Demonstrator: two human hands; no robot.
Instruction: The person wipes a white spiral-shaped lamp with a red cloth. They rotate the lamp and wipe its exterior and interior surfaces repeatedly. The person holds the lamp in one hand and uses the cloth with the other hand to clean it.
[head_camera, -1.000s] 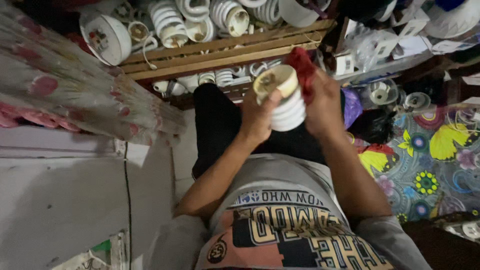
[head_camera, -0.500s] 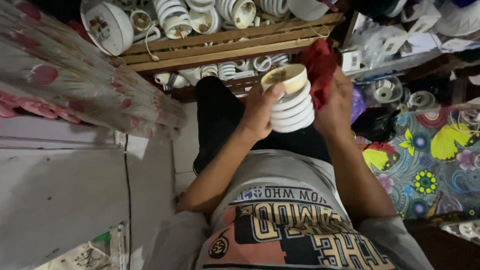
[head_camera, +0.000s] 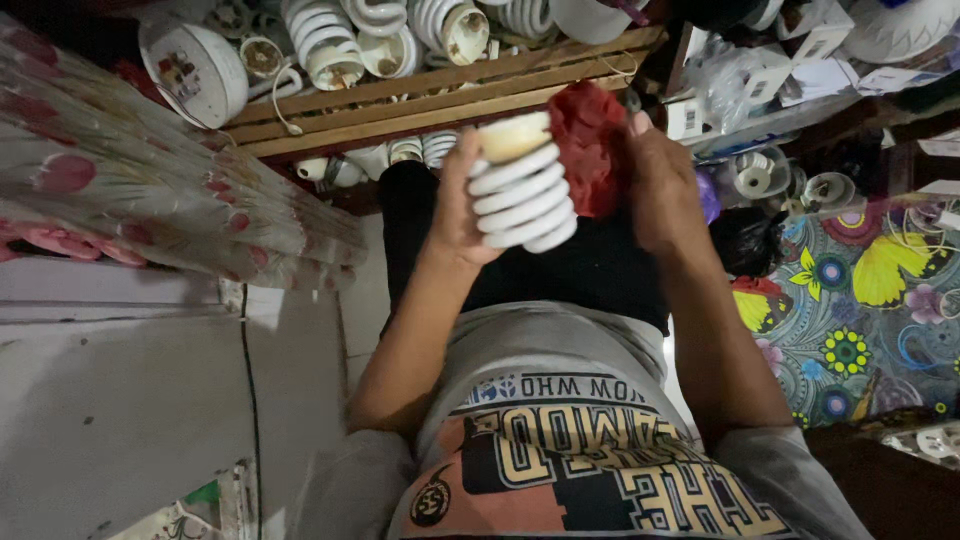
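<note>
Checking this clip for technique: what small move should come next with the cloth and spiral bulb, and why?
Probably slide the red cloth along the white spiral bulb: the right hand presses it against the coils while the left hand grips the bulb.

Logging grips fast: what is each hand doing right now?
Left hand: closed around the white spiral bulb.
Right hand: closed on the red cloth, pressed against the bulb.

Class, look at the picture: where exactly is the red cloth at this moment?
In the head view, the red cloth sits upper centre, bunched in the right hand and pressed against the white spiral bulb held by the left hand, just below the wooden rack.
</note>
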